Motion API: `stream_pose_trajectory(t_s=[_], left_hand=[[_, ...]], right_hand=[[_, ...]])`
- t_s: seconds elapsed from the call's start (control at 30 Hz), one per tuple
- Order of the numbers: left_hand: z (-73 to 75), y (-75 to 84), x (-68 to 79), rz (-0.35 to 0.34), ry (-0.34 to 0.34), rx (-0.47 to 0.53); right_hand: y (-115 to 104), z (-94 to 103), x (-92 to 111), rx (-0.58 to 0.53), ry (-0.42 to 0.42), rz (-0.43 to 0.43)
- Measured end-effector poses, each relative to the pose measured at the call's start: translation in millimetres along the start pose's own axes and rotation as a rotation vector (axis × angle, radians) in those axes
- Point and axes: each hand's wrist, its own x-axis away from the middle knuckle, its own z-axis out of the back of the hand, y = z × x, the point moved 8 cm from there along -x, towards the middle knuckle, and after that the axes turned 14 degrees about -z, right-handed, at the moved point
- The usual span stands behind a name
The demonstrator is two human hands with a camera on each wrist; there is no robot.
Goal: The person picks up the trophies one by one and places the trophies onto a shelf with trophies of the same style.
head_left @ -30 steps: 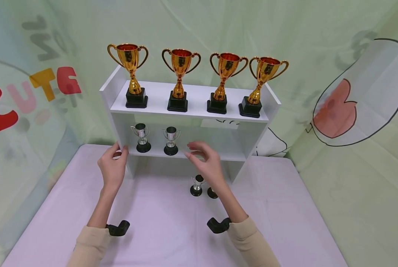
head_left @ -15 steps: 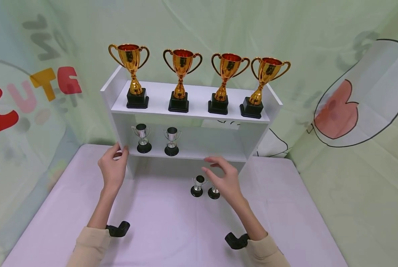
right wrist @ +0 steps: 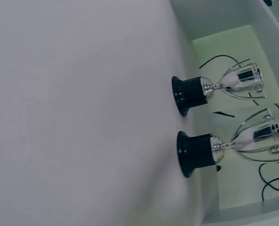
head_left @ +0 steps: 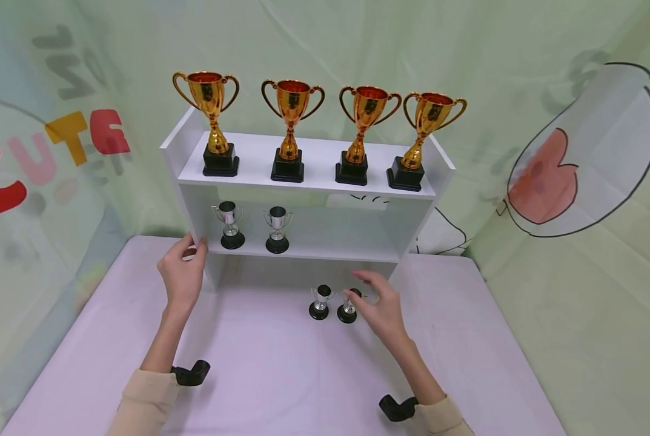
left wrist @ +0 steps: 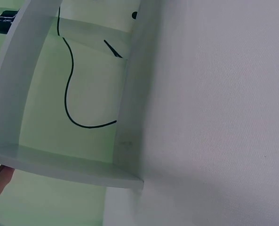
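My left hand (head_left: 183,272) grips the left side panel of a white two-tier shelf (head_left: 303,189) at its front edge. Its fingers (left wrist: 1,182) show only in part in the left wrist view. Over the right one of two small silver trophies on the tablecloth, my right hand (head_left: 381,309) has thumb and forefinger spread apart. That right trophy (head_left: 348,310) is partly covered by the thumb in the head view; the left trophy (head_left: 320,303) stands upright beside it. On the middle board are two more silver trophies, a left one (head_left: 231,225) and a right one (head_left: 277,230).
Several gold trophies with black bases, among them a leftmost one (head_left: 220,158), line the shelf's top board. The rightmost gold trophy (head_left: 406,174) stands by the right side panel. A pale cloth (head_left: 270,375) covers the table, and a printed curtain (head_left: 499,36) hangs behind.
My right hand has moved right and down from the middle board to the right silver trophy on the tablecloth. My left hand has stayed on the side panel.
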Motion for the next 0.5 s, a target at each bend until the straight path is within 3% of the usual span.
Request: stream_pose_trajectory(t_s=[0.17,0.3,0.5], left_hand=[[0.7,0.1,0.1,-0.005,0.002,-0.008],[0.4,0.0,0.2,-0.011,-0.001,-0.006],[-0.6,-1.9,0.7,-0.009,0.003,-0.007]], right_hand=[[23.1,-5.8,5.7,-0.027,-0.041,-0.180],[33.9,-10.5,10.1,-0.123,-0.068,-0.291],[21.1,-7.7,14.6,-0.200,-0.088,-0.393]])
